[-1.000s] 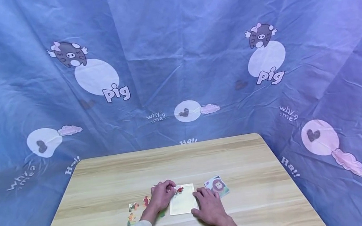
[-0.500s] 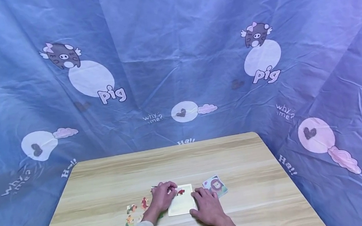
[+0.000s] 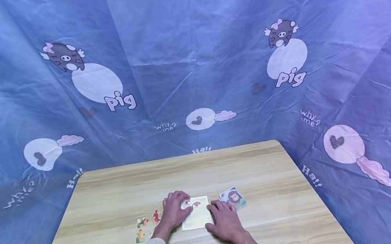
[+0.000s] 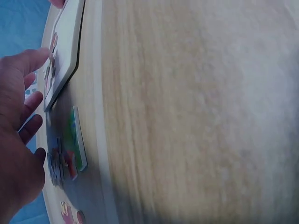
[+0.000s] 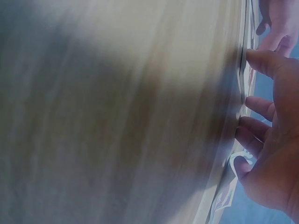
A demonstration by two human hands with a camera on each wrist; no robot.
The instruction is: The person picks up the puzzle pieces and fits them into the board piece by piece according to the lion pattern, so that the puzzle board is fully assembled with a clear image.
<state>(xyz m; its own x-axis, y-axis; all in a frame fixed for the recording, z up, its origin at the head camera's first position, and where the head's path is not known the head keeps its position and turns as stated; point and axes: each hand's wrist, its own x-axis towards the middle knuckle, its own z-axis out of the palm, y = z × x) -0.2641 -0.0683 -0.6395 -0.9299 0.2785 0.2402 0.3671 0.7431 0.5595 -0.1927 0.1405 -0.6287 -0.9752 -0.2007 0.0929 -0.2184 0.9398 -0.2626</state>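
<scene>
A shallow pale tray (image 3: 196,219) lies between my two hands. Two jigsaw pieces sit side by side along its far edge: a red-patterned jigsaw piece (image 3: 196,204) and, left of it, another jigsaw piece (image 3: 187,202). My left hand (image 3: 174,211) is over the tray's left side, its thumb pressing on the pieces. In the left wrist view the other fingers (image 4: 32,122) are spread, with nothing between them. My right hand (image 3: 225,222) rests along the tray's right edge, thumb near its near corner, fingers relaxed.
Loose jigsaw pieces (image 3: 140,236) lie on the wooden table (image 3: 94,210) left of my left hand; the forearm hides some. A lion picture card (image 3: 234,197) lies beyond my right hand. A blue printed cloth (image 3: 163,82) hangs around the table.
My left hand has gone from pinching at the tray's far left corner to pressing with its thumb, fingers loosened. A second piece now shows beside the red one. The right hand stays at the edge.
</scene>
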